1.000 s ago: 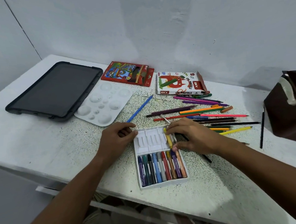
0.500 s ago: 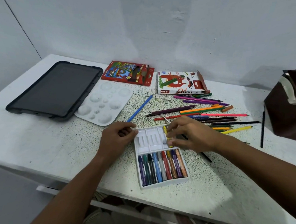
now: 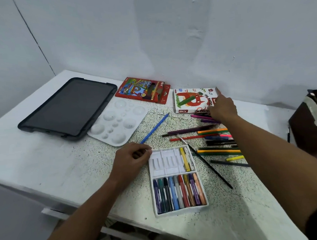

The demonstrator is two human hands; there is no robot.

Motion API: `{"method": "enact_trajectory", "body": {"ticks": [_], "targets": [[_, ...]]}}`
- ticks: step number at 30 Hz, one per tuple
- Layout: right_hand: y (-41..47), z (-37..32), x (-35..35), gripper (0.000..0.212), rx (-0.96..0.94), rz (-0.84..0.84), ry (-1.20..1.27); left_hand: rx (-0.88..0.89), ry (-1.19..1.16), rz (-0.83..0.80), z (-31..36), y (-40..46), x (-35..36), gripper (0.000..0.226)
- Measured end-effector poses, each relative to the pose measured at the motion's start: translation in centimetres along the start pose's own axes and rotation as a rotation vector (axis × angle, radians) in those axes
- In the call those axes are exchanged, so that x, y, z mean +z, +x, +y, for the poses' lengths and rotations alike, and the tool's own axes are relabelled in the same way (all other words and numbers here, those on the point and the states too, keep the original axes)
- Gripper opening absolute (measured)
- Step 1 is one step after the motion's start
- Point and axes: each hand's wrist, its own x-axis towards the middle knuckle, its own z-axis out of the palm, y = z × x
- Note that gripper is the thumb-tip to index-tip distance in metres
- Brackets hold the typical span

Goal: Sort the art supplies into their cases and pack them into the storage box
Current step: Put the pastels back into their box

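1. Oil pastels in a white moulded plastic tray [image 3: 180, 212] lie nearest the table's front edge: nine coloured sticks [image 3: 179, 192] fill the near row, while a yellow stick [image 3: 184, 159] and a white stick [image 3: 189, 159] lie side by side at the right end of the far row, whose other slots show bare plastic.
2. The person's left hand [image 3: 131, 158] rests on the speckled white table [image 3: 82, 167] with fingers curled, fingertips touching the tray's far left corner.
3. A thin black pencil [image 3: 210, 166] lies diagonally just right of the tray, and a blue pencil [image 3: 154, 128] slants beyond the left hand.
4. Loose coloured pencils [image 3: 210, 137] lie scattered to the right, partly under the right forearm.
5. The right hand [image 3: 223, 108] reaches over the printed white oil-pastel box [image 3: 191, 99], index finger extended, the others bent; whether it grips anything cannot be told.
6. Farther left sit a white paint palette [image 3: 117, 122], a black tablet [image 3: 68, 108] and a red pencil box [image 3: 143, 90].
7. A dark brown box [image 3: 310, 127] stands at the right edge.
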Motion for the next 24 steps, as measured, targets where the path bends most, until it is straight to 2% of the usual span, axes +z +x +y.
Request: {"method": "enact_trajectory", "body": {"ticks": [4,8,12,15,18,21,24], "targets": [[-0.2,-0.3,0.1,0.081,0.034,0.018,-0.072,-0.006,-0.012,0.0,0.1,0.0,0.0,0.011],[-0.4,-0.4,-0.6,0.049,0.07,0.181,-0.219,-0.003,-0.031,0.006,0.3,0.0,0.1,0.011],[0.5,0.7,-1.3,0.039,0.105,0.075,-0.181,-0.014,-0.041,0.009,0.3,0.0,0.1,0.011],[0.6,1.2,-1.7,0.023,0.117,0.085,-0.144,-0.021,-0.05,0.005,0.3,0.0,0.1,0.01],[0.3,1.0,-2.3,0.02,0.083,0.147,-0.145,-0.03,-0.062,0.007,0.3,0.0,0.2,0.01],[0.3,0.6,-3.4,0.023,0.038,0.277,-0.113,-0.039,-0.087,0.0,0.4,0.0,0.1,0.01],[0.1,-0.6,-4.7,0.027,-0.003,0.36,0.125,-0.042,-0.089,0.002,0.5,-0.1,0.1,0.01]]}}
